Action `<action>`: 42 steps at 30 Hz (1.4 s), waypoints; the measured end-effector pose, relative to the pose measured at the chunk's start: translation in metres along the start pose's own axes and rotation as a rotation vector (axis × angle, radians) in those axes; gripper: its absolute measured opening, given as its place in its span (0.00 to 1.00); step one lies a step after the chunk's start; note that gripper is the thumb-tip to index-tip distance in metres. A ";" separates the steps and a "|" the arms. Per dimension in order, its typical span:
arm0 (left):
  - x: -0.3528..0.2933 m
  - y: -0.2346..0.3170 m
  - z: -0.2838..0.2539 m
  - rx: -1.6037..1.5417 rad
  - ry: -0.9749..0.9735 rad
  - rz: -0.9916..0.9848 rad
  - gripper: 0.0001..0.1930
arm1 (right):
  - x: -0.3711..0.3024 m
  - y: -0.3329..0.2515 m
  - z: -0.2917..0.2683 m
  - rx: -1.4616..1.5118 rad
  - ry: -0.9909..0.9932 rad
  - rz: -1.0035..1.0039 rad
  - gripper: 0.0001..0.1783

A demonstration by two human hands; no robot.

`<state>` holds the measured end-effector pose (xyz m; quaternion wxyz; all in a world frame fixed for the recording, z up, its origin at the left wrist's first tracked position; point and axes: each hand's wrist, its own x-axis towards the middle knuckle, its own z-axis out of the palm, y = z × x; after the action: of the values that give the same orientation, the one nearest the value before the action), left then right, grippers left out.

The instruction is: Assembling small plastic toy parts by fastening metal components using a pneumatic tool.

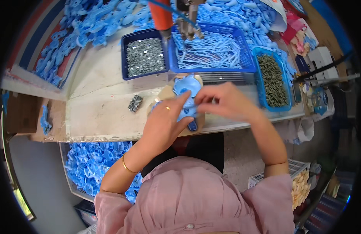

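A light-blue moulded plastic part (pixel 189 84) with a round cup shape lies on a tan fixture (pixel 199 123) near the front of the table. My left hand (pixel 163 124) spans its lower portion, with index finger and thumb pressed on the piece. At the right side of the same part, my right hand (pixel 223 101) has its fingers bent in a pinch, slightly blurred. Whatever may be between those fingertips is too small to make out. A dark-blue tab (pixel 192 124) shows below my left thumb. Left of the fixture lies a small pile of metal pieces (pixel 135 103).
Behind the fixture stand a dark-blue tray (pixel 123 58) of small silvery pieces and a blue basket (pixel 248 58) of thin light-blue parts. A bright-blue tray (pixel 287 91) of screw-like pieces is at right. An orange tool (pixel 161 15) and metal machine head (pixel 187 23) hang above. Heaped blue parts (pixel 106 23) lie behind.
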<state>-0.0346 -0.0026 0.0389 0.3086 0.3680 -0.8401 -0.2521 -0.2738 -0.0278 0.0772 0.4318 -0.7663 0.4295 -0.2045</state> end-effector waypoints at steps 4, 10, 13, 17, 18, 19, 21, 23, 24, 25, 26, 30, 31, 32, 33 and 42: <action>0.000 0.004 0.022 0.006 -0.071 0.110 0.27 | -0.027 0.007 -0.011 0.194 0.054 0.160 0.09; 0.002 0.019 0.016 -0.297 -0.072 -0.062 0.14 | -0.096 0.185 -0.142 -0.675 0.860 0.394 0.11; 0.000 0.024 0.015 -0.291 -0.122 -0.117 0.13 | -0.082 0.200 -0.145 -0.658 0.721 0.595 0.12; -0.003 0.023 0.015 -0.249 -0.180 -0.145 0.12 | -0.077 0.205 -0.140 -0.773 0.720 0.551 0.15; -0.003 0.023 0.016 -0.251 -0.183 -0.141 0.12 | -0.085 0.210 -0.142 -0.773 0.724 0.555 0.15; -0.004 0.022 0.016 -0.263 -0.170 -0.125 0.12 | -0.089 0.208 -0.143 -0.723 0.756 0.526 0.14; -0.005 0.019 0.017 -0.277 -0.158 -0.106 0.12 | -0.095 0.204 -0.145 -0.675 0.790 0.500 0.14; -0.011 0.014 0.015 -0.344 -0.132 -0.201 0.11 | -0.084 0.156 -0.133 -0.154 0.901 0.549 0.11; -0.010 0.014 0.015 -0.346 -0.131 -0.204 0.11 | -0.087 0.144 -0.129 -0.156 0.897 0.550 0.11; -0.007 0.016 0.014 -0.432 -0.130 -0.239 0.10 | -0.089 0.134 -0.126 -0.018 0.841 0.439 0.09; -0.005 0.016 0.013 -0.515 -0.126 -0.281 0.09 | -0.087 0.121 -0.118 0.123 0.774 0.326 0.08; 0.002 0.016 0.009 -0.628 -0.186 -0.438 0.09 | -0.062 0.048 -0.055 0.254 0.414 0.250 0.08; 0.002 0.014 0.011 -0.690 -0.169 -0.449 0.08 | -0.056 0.036 -0.039 0.277 0.273 0.220 0.09; 0.002 0.013 0.013 -0.755 -0.154 -0.457 0.08 | -0.050 0.027 -0.024 0.247 0.207 0.156 0.09; 0.001 0.012 0.015 -0.753 -0.149 -0.464 0.08 | -0.043 0.020 -0.012 0.217 0.140 0.092 0.09; -0.011 0.012 0.012 -0.640 -0.134 -0.522 0.08 | -0.020 -0.007 0.012 0.484 -0.019 0.283 0.10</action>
<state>-0.0425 0.0157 0.0354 0.2777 0.4369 -0.6162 -0.5936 -0.2730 -0.0033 0.0776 0.6304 -0.5751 0.4670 -0.2317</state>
